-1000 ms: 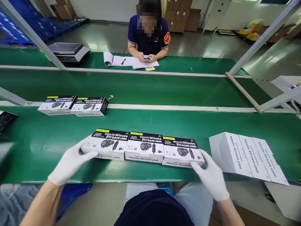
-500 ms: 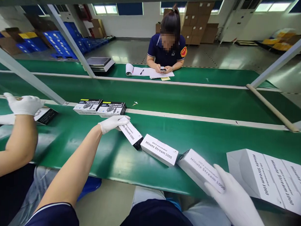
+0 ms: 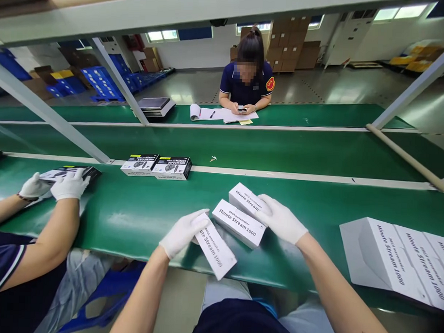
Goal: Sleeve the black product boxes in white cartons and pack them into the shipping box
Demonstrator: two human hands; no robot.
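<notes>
My gloved left hand [image 3: 183,233] grips one end of a white product box [image 3: 215,249] labelled Minute Stream 1000, tilted near the bench's front edge. My gloved right hand [image 3: 282,219] is closed on the right end of another such box [image 3: 244,197], which lies just behind a third. That middle box [image 3: 239,223] rests on the green bench top [image 3: 139,231] between the two, and its right end comes close to my right fingers. Part of each held box is hidden under the glove.
White boxes [image 3: 397,260] stand in a row at the right. Two printed boxes [image 3: 173,168] sit by the white strip. A co-worker's gloved hands [image 3: 70,183] hold a box at the left. Across the bench, a person [image 3: 247,80] holds a phone beside papers [image 3: 209,113].
My left hand has brought its box toward me and rightward. My right hand has carried its box left, from the right side to behind the middle box. The co-worker's hands have lowered onto a box.
</notes>
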